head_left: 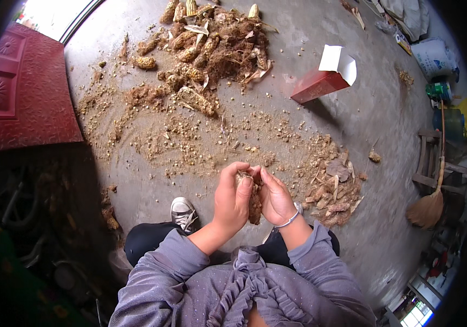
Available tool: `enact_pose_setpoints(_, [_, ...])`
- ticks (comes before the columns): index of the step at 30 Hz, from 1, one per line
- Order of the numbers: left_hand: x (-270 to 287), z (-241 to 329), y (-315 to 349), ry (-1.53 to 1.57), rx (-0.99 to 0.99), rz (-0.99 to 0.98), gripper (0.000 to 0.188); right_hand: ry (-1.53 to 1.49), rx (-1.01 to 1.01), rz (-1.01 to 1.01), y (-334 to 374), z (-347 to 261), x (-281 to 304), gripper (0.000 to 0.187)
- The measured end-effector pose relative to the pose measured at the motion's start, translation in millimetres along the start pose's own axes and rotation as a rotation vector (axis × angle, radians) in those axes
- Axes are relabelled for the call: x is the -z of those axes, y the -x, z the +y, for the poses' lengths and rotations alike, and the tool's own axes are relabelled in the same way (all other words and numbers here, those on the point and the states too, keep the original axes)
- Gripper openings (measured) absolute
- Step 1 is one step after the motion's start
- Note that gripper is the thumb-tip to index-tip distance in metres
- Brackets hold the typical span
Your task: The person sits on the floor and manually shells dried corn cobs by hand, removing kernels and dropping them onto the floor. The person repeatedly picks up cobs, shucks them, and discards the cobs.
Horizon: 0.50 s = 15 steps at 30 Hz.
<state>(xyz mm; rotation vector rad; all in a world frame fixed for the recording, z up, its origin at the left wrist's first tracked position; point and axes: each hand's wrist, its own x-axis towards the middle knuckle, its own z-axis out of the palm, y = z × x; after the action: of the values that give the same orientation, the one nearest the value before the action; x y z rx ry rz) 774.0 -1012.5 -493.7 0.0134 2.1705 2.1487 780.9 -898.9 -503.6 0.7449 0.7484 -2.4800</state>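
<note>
Between my two hands, above the floor and just beyond my knees, is a brownish corn cob (255,208). My left hand (231,197) is closed round it from the left, thumb laid along its upper part. From the right, my right hand (277,200), with a bracelet at its wrist, cups it with bent fingers. The cob's lower end shows between the palms; the fingers hide much of the rest. Loose corn kernels (190,147) and chaff are scattered over the floor in front of my hands.
A heap of corn cobs and brown husk (228,46) lies at the far side. Bare cobs and scraps (334,191) are piled to the right. A red box (320,84) stands open beyond them. The red door (26,87) is at left, a broom (427,210) and wooden stool (427,158) at right.
</note>
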Motion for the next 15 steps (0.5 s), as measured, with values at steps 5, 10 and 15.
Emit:
enact_pose_setpoints(5, [-5.3,15.0,-7.3,0.497,0.193,0.077,0.022,-0.101,0.119,0.003,-5.0,-26.4,30.3,0.024])
enact_pose_setpoints(10, [10.9,11.9,-10.0,0.623,0.471,0.210,0.023,-0.163,0.456,0.045,-13.5,-112.7,24.9,0.025])
enact_pose_setpoints(15, [7.7,12.7,-8.6,0.616,0.487,0.193,0.023,-0.105,0.783,0.041,-23.5,-215.0,11.4,0.037])
